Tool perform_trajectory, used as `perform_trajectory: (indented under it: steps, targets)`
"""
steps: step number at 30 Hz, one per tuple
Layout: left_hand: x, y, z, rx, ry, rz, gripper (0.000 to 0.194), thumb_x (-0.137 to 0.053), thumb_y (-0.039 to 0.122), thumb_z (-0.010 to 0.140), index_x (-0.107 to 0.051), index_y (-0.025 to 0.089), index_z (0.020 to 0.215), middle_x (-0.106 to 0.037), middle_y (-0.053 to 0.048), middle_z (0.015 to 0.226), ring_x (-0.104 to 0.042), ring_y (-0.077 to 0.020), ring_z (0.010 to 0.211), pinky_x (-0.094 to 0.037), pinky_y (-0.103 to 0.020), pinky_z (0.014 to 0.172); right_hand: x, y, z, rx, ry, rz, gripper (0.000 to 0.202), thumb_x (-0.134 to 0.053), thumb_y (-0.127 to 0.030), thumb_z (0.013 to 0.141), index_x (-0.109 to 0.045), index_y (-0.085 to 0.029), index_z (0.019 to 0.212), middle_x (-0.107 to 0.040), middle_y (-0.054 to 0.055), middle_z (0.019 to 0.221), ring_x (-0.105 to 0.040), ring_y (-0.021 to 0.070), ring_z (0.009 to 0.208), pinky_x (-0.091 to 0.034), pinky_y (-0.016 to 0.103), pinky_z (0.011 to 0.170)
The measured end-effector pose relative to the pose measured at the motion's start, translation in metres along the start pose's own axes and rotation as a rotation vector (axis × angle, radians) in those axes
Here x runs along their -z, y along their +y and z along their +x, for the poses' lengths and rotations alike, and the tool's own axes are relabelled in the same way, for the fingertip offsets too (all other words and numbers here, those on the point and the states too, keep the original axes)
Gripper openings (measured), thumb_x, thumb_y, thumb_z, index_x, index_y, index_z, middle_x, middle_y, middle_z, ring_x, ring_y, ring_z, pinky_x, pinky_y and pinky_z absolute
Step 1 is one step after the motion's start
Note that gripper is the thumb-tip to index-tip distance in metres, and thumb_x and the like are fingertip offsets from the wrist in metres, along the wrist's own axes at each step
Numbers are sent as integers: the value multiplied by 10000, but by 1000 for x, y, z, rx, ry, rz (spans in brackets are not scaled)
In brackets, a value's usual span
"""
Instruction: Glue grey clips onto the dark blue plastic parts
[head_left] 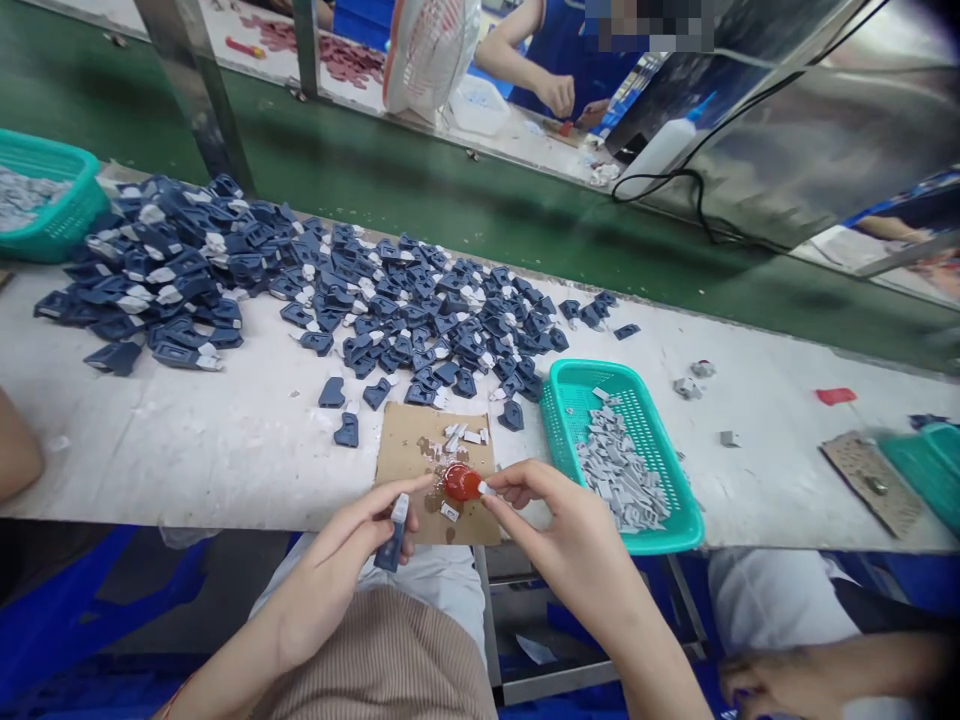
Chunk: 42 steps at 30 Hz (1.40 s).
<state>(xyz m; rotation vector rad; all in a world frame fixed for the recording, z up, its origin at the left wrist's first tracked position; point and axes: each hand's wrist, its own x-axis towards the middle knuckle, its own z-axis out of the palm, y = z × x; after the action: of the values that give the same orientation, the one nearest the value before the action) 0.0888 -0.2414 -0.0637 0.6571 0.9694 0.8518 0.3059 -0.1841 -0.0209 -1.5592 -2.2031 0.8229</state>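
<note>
My left hand point(364, 535) grips a dark blue plastic part point(390, 545) with a light grey piece at its upper end. Between thumb and fingertips, my right hand point(551, 505) pinches a small grey plastic piece point(484, 488). That piece is at the right edge of a small red dish point(461, 482), which looks wet and glossy. The dish sits on a brown cardboard sheet point(397, 440) stained with wet spots. Several loose grey pieces point(471, 437) lie on the cardboard behind the dish, and another is in front of it.
A heap of dark blue parts point(435, 310) spreads across the back and left of the white table point(262, 450). To the right stands a green basket point(551, 400) of grey pieces; another green basket point(82, 200) is far left. People sit at both sides and across.
</note>
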Motion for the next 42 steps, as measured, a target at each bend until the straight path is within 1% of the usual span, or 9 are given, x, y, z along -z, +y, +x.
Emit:
perform_trajectory:
  steps: [3, 6, 10, 14, 19, 24, 28, 33, 42]
  targets:
    - [4, 0, -1, 42, -28, -73, 407, -535, 278, 901, -579, 313, 1305, -642, -15, 1021, -588, -181, 960, -424, -288, 908, 2, -1, 7, -4, -63, -8, 53, -574, -191, 893, -627, -193, 889, -664, 36, 853, -619, 184, 778, -487, 290, 693]
    - [5, -2, -2, 64, 4, -168, 367, -661, 327, 847, -648, 283, 1210, -699, -20, 1024, -618, -175, 992, -444, -265, 917, 2, -3, 11, 2, -83, -25, 52, -579, -160, 888, -624, -184, 879, -654, 36, 848, -616, 185, 789, -480, 290, 693]
    - [4, -6, 0, 80, 133, -220, 295, -784, 353, 727, -742, 218, 985, -738, -44, 960, -656, -172, 879, -531, -238, 756, -1, -5, 14, 3, -105, -40, 57, -579, -135, 880, -621, -173, 872, -648, 45, 855, -613, 191, 811, -473, 297, 706]
    - [0, -9, 7, 23, 210, -209, 279, -811, 287, 691, -756, 209, 953, -756, -48, 961, -682, -160, 818, -550, -196, 635, 3, -8, 15, -20, -94, -11, 55, -588, -174, 878, -641, -179, 871, -657, 45, 855, -613, 195, 811, -470, 305, 713]
    - [-12, -7, 17, -134, 185, -266, 220, -771, 151, 723, -739, 208, 933, -765, -13, 967, -702, -138, 916, -552, -174, 793, 16, -11, 14, -186, -81, 333, 137, -690, -340, 828, -679, -204, 840, -691, 27, 839, -643, 179, 789, -498, 279, 719]
    - [-27, -3, 21, -223, 152, -338, 178, -767, 89, 709, -668, 172, 831, -768, -13, 898, -711, -134, 882, -561, -182, 793, 22, -12, 12, -362, -175, 696, 195, -768, -363, 768, -695, -200, 845, -716, 42, 917, -665, 175, 859, -522, 248, 763]
    - [-34, 1, 23, -260, 120, -364, 161, -750, 70, 722, -668, 171, 817, -764, -8, 886, -713, -125, 862, -562, -174, 791, 23, -22, 12, -338, -244, 761, 165, -768, -329, 775, -697, -191, 833, -714, 50, 918, -664, 174, 854, -527, 251, 761]
    - [-37, 3, 20, -301, 152, -327, 150, -741, 67, 726, -684, 171, 818, -745, -1, 874, -704, -122, 865, -565, -168, 785, 21, -34, 12, -278, -277, 746, 126, -745, -289, 799, -686, -184, 834, -704, 42, 908, -663, 165, 844, -536, 247, 760]
    - [-39, 0, 18, -328, 170, -298, 145, -745, 63, 709, -698, 170, 795, -730, -10, 871, -702, -141, 851, -591, -206, 767, 22, -44, 10, -121, -261, 524, 29, -677, -210, 846, -670, -183, 836, -700, 33, 921, -658, 169, 895, -532, 256, 812]
